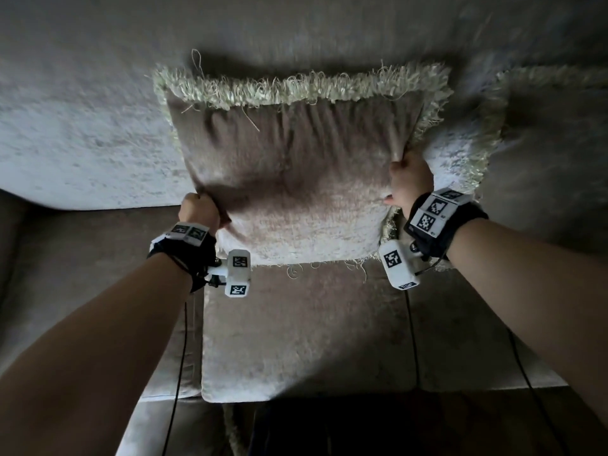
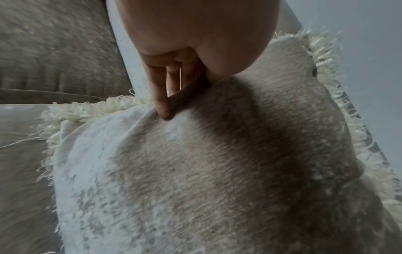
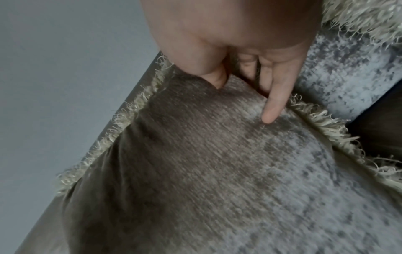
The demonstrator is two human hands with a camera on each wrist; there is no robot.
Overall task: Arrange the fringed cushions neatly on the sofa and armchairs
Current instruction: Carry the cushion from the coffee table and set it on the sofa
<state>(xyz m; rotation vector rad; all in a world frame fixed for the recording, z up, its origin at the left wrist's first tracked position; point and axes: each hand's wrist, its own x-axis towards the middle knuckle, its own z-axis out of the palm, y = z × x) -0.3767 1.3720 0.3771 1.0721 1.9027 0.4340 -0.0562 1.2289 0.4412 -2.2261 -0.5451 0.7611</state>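
1. Velvety grey-beige upholstery everywhere: the sofa (image 1: 82, 126) takes up most of the head view, backrest up top, seat cushions (image 1: 306, 330) below.
2. Next biggest is the fringed cushion (image 1: 289, 179), held up in front of the backrest over the middle seat. Its bottom edge looks like it's near or just touching the seat, can't really tell which. Pale shaggy fringe (image 1: 296, 88) runs round its edges.
3. Second cushion (image 1: 543, 153) sits just to the right against the backrest, and its fringe is crowding the first one's right edge.
4. Left hand (image 1: 200, 209) has its fingers (image 2: 161, 101) curled and pinching a fold of fabric on the cushion's lower left side. Right hand (image 1: 409, 182) does the same on the right edge, fingers (image 3: 274, 103) bunching the cover, thumb tucked in on the other side of the fold.
5. My take on doing this bit well: set the bottom edge square on the seat first, then lean the top back evenly so it doesn't slump. Since both grips are on loose cover and not the filling, let go gently and smooth out the gathered wrinkles near the top.
6. Also nudge it left a touch so the two fringes don't tangle, and flick down the stray threads.
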